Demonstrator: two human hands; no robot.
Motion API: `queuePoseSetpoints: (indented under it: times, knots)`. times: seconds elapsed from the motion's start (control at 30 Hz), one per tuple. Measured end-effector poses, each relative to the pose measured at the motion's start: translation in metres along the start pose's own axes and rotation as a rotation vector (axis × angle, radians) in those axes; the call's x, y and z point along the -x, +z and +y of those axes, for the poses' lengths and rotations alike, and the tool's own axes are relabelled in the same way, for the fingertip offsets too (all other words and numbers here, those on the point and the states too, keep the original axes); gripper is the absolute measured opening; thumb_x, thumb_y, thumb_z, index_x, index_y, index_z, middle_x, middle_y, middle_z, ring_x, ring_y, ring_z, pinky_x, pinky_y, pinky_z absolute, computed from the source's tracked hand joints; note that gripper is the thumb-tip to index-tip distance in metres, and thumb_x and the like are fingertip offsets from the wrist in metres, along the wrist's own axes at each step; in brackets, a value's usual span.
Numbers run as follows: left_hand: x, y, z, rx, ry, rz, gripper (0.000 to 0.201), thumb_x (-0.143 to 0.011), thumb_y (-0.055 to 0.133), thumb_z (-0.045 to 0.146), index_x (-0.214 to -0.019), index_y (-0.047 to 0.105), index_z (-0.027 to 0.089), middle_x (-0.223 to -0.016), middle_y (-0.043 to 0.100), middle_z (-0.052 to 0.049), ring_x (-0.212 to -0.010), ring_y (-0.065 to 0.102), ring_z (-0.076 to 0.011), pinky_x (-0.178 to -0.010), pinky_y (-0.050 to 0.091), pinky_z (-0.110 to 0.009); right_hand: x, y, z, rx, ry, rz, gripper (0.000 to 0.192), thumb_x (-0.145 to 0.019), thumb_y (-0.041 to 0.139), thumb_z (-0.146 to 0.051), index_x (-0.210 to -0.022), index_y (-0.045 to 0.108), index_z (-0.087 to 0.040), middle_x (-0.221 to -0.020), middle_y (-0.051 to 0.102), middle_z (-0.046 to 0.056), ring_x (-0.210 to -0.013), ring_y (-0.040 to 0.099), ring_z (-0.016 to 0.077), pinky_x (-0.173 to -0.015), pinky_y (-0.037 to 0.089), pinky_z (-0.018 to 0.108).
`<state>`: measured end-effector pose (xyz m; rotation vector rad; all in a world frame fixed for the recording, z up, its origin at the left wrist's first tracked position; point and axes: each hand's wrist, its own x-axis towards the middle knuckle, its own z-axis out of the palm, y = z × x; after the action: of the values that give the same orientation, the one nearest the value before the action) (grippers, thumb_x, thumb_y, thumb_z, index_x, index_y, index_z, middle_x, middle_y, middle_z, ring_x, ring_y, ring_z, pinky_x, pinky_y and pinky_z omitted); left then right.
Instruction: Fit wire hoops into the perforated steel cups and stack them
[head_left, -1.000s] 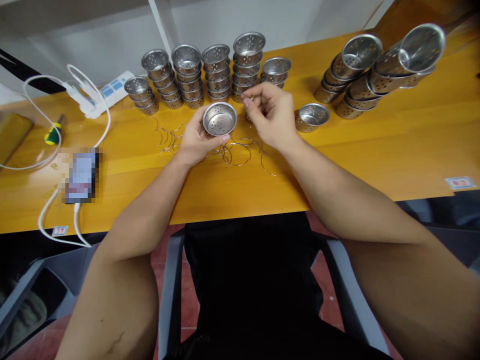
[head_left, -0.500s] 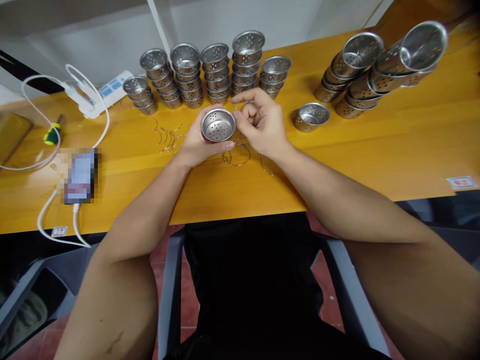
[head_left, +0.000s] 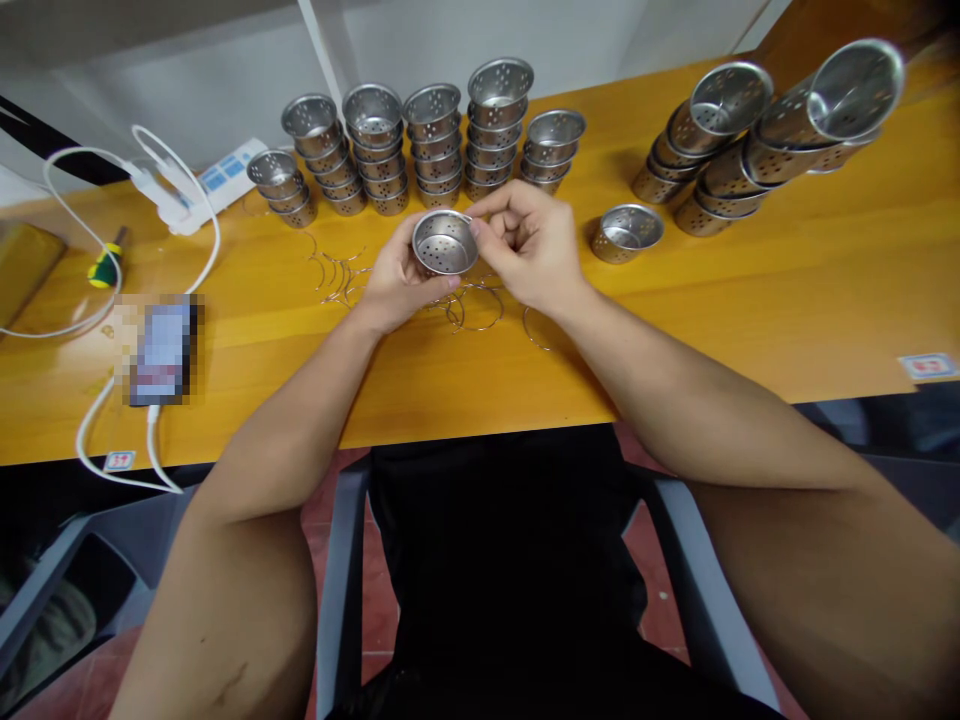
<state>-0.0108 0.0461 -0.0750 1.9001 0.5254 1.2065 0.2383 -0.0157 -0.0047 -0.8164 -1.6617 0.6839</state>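
Observation:
A perforated metal cup (head_left: 445,245) is tilted with its mouth toward me, and my left hand (head_left: 391,285) is wrapped round its left side and underside. At the cup's upper right rim, the thumb and forefinger of my right hand (head_left: 529,245) are pinched together on what looks like a thin wire, mostly hidden by the fingertips. Several thin wire rings (head_left: 501,310) lie on the table below my hands, and more curved wires (head_left: 337,275) lie to the left. A single metal cup (head_left: 627,235) stands to the right of my right hand.
Stacks of perforated cups (head_left: 375,150) line the back of the yellow table (head_left: 465,400). Taller, leaning stacks (head_left: 750,165) stand at the right. On the left are a power strip (head_left: 214,185) with white cables, a phone (head_left: 161,350) and a screwdriver (head_left: 105,268).
The cup has shifted slightly right and up, its mouth tilting a little. My right fingertips, near the rim before with a bit of thin wire showing, are now against it.

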Motion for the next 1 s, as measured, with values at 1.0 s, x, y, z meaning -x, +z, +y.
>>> queuePoseSetpoints:
  times: [1.0]
  knots:
    - [0.003, 0.013, 0.012, -0.038, -0.077, 0.011, 0.119, -0.067, 0.112, 0.093, -0.155, 0.063, 0.03, -0.149, 0.074, -0.011, -0.142, 0.08, -0.0327, -0.129, 0.067, -0.056, -0.003, -0.007, -0.012, 0.072, 0.085, -0.036, 0.04, -0.106, 0.093, -0.067, -0.1, 0.077, -0.03, -0.071, 0.053, 0.0, -0.066, 0.047, 0.0217, -0.064, 0.051, 0.041]
